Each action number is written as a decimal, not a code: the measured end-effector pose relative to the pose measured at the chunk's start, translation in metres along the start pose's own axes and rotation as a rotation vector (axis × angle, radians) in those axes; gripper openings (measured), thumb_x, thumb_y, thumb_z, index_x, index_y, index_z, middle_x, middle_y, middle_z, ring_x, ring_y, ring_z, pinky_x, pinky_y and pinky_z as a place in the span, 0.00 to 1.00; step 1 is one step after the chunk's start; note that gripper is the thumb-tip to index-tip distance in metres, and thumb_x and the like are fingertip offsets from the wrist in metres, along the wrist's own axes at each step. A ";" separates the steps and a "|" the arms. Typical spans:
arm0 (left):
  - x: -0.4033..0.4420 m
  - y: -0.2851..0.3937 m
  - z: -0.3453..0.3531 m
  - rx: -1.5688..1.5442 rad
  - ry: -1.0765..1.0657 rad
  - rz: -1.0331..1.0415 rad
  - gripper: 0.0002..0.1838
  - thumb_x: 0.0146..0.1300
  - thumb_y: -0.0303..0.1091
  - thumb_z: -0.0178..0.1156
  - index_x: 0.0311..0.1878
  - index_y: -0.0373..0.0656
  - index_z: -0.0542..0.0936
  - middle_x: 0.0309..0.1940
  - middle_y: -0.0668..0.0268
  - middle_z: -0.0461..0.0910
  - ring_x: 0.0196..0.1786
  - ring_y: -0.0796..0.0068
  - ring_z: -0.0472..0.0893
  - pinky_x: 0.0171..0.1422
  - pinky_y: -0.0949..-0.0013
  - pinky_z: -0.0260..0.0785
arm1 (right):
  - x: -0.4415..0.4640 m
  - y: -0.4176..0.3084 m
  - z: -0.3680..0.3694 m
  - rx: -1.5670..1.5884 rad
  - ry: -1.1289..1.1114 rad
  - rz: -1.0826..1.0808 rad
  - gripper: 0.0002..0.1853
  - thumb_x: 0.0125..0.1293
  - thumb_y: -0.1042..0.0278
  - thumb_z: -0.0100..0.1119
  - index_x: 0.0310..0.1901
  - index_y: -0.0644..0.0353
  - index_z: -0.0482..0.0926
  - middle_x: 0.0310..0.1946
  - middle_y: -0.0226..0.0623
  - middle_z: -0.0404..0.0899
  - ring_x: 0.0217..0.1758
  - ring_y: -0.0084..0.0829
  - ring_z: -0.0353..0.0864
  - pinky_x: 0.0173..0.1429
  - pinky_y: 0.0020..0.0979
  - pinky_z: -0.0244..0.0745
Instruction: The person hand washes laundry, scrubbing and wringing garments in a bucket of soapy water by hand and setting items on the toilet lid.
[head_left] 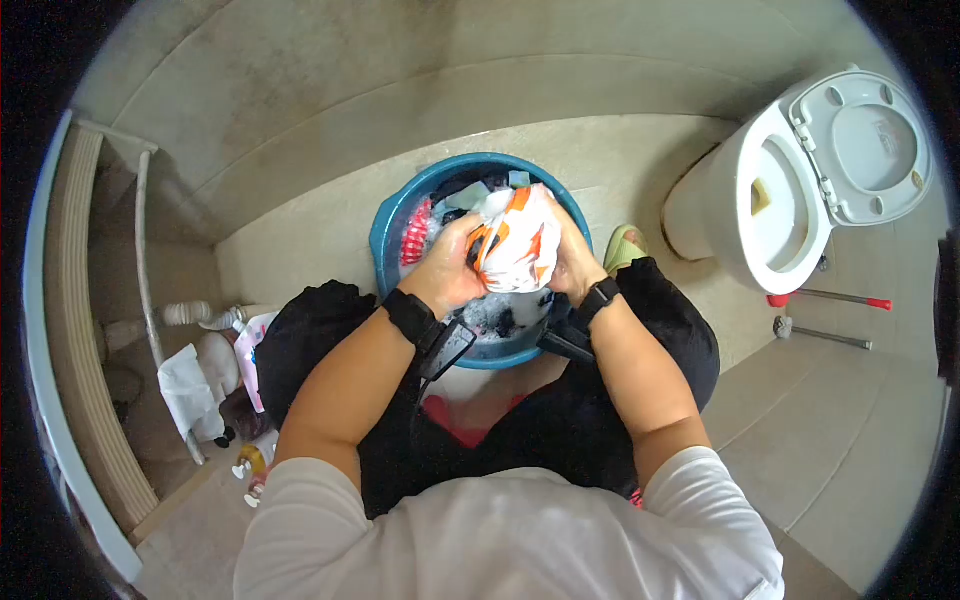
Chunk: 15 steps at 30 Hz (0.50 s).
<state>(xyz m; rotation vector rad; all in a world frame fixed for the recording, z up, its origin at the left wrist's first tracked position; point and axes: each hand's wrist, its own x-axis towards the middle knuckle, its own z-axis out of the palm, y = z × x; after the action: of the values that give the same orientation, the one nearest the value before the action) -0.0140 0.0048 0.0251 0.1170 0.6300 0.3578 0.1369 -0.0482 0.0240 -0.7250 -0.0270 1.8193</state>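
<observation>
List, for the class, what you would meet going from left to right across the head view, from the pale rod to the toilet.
Pale rod → white-topped bottles → left hand → white-and-orange cloth → right hand → green slipper → toilet.

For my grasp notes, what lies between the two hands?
In the head view, a bunched white-and-orange cloth, held by the left hand and right hand.

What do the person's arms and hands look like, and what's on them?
The left sleeve and right sleeve are white and short. The left hand and right hand have no gloves on. There's a black left wristband and a black right wristband, each with a dark, boxy gadget next to it. Any markings are too small to read.
</observation>
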 end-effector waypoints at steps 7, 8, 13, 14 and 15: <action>-0.001 0.015 -0.011 0.086 -0.053 -0.104 0.29 0.65 0.54 0.45 0.60 0.41 0.67 0.57 0.56 0.71 0.58 0.55 0.73 0.62 0.44 0.62 | 0.001 -0.020 0.020 -0.631 0.218 -0.488 0.12 0.61 0.64 0.59 0.42 0.62 0.75 0.39 0.37 0.80 0.40 0.28 0.81 0.47 0.31 0.76; -0.005 0.018 -0.010 0.101 -0.030 -0.191 0.32 0.64 0.58 0.46 0.60 0.41 0.67 0.57 0.56 0.71 0.58 0.54 0.73 0.61 0.42 0.61 | -0.003 -0.018 0.025 -0.980 0.210 -0.641 0.11 0.58 0.68 0.60 0.40 0.62 0.75 0.37 0.36 0.79 0.37 0.26 0.80 0.43 0.29 0.75; 0.014 0.012 -0.016 -0.108 -0.021 0.094 0.22 0.65 0.50 0.51 0.50 0.41 0.74 0.47 0.58 0.78 0.50 0.63 0.78 0.57 0.55 0.70 | -0.004 0.028 0.043 -1.560 0.054 -1.095 0.09 0.57 0.66 0.62 0.36 0.61 0.77 0.30 0.36 0.79 0.33 0.22 0.77 0.38 0.26 0.72; 0.019 0.009 -0.019 -0.128 -0.046 0.111 0.14 0.65 0.41 0.53 0.46 0.42 0.77 0.43 0.60 0.80 0.46 0.66 0.80 0.54 0.62 0.73 | -0.004 0.034 0.044 -1.315 0.183 -0.975 0.09 0.58 0.66 0.61 0.36 0.61 0.77 0.30 0.35 0.79 0.33 0.22 0.77 0.38 0.25 0.72; 0.022 0.004 -0.023 -0.024 -0.004 0.230 0.12 0.64 0.38 0.53 0.46 0.42 0.77 0.44 0.59 0.80 0.47 0.66 0.80 0.55 0.60 0.73 | -0.003 0.037 0.044 -1.071 0.303 -0.850 0.09 0.59 0.65 0.60 0.36 0.61 0.77 0.30 0.34 0.79 0.32 0.22 0.77 0.37 0.25 0.72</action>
<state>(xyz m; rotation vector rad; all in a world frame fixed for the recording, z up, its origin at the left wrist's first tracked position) -0.0127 0.0169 -0.0048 0.1684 0.6091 0.5866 0.0843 -0.0510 0.0478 -1.4333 -1.0087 0.7563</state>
